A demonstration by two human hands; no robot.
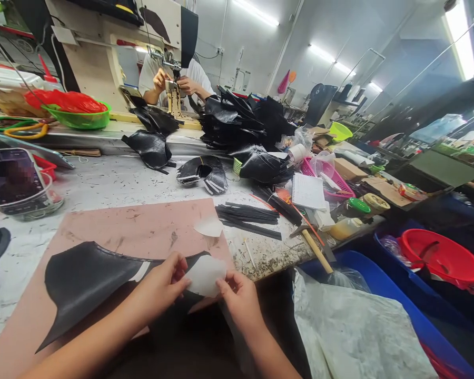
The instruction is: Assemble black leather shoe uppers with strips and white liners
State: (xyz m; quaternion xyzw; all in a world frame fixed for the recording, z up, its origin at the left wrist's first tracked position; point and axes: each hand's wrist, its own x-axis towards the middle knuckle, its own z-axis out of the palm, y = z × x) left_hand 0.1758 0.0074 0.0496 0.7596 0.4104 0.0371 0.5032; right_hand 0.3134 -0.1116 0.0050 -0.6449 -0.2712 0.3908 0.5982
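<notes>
Workshop bench, pink mat: your left hand and right hand pinch a white patch at 6 o'clock over black leather. Positioning step; next, press it flat along the edge.

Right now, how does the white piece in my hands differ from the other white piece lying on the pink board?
The held white piece is pinched between the left hand and the right hand, over the black leather panel; the loose white piece lies untouched on the pink board. The held one looks larger and rounder; the loose one is smaller and narrows toward one end. Both are thin, whitish and curved at the edge.
</notes>
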